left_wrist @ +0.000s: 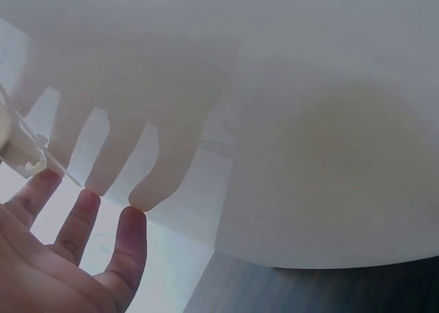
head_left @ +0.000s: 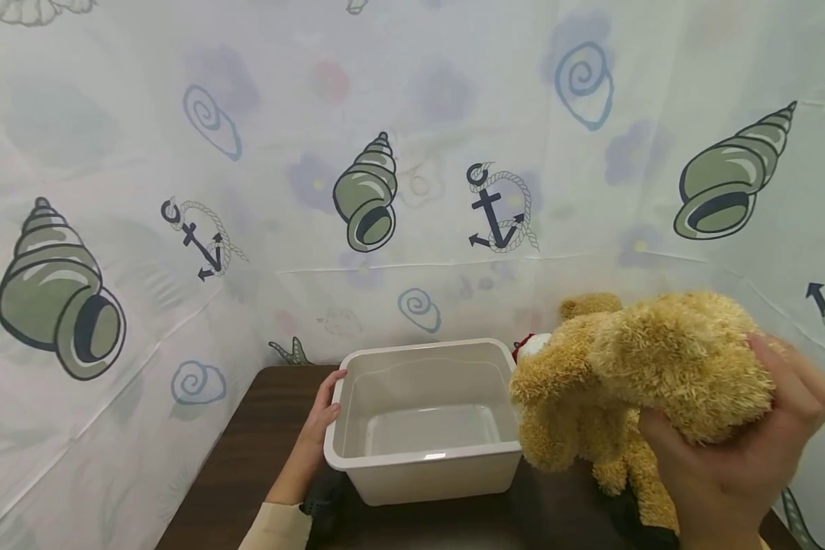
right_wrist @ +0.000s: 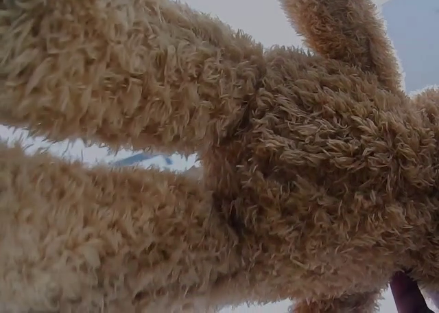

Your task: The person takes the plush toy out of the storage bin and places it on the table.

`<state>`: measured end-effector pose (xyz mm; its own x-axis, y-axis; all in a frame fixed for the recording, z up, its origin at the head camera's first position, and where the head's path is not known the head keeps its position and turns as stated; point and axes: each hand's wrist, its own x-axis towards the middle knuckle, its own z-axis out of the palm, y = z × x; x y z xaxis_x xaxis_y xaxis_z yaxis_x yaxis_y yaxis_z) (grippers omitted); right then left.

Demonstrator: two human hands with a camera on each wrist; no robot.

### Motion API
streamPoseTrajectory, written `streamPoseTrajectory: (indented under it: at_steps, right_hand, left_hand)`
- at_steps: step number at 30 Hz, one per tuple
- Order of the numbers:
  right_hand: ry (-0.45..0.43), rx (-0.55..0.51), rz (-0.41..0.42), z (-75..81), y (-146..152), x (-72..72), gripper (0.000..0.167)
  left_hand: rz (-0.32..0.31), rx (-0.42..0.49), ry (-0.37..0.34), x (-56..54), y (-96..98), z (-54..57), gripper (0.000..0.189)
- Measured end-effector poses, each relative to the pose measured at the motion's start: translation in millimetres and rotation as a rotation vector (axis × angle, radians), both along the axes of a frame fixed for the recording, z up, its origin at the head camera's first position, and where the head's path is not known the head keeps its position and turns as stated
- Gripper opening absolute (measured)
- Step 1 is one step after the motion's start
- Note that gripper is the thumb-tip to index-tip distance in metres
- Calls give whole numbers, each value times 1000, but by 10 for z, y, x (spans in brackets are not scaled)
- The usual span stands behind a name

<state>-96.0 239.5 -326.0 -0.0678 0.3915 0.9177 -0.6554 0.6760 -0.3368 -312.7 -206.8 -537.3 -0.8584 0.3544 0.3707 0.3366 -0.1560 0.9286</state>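
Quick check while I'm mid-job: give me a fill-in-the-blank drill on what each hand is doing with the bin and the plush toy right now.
1. The right hand grips a tan ____ toy.
2. The left hand rests with straight fingers against the side of the white ____.
3. The inside of that container is ____.
4. It stands on a dark ____ table.

Missing words: plush; bin; empty; wooden

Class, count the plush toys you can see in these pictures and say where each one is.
1: a shaggy golden-brown plush toy, gripped by the right hand to the right of the white plastic bin. More may lie hidden behind it.
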Motion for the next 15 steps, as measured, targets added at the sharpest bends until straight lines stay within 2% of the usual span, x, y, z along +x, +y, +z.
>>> streamPoseTrajectory:
  at_steps: [3, 6, 10, 13, 15]
  right_hand:
    - [-82, 56, -45, -118, 88, 104, 88]
    - [-153, 43, -78, -208, 95, 175, 100]
    - [-202, 27, -88, -378, 57, 204, 109]
    - [-247, 60, -68, -591, 93, 201, 115]
    - [-327, 71, -59, -741, 131, 210, 117]
  left_hand:
    - [14, -62, -49, 38, -33, 1, 62]
    - [24, -70, -62, 55, -65, 16, 62]
    - [42, -97, -33, 62, -99, 40, 60]
    - [35, -140, 4, 56, -113, 51, 60]
    - [23, -154, 13, 47, -121, 54, 61]
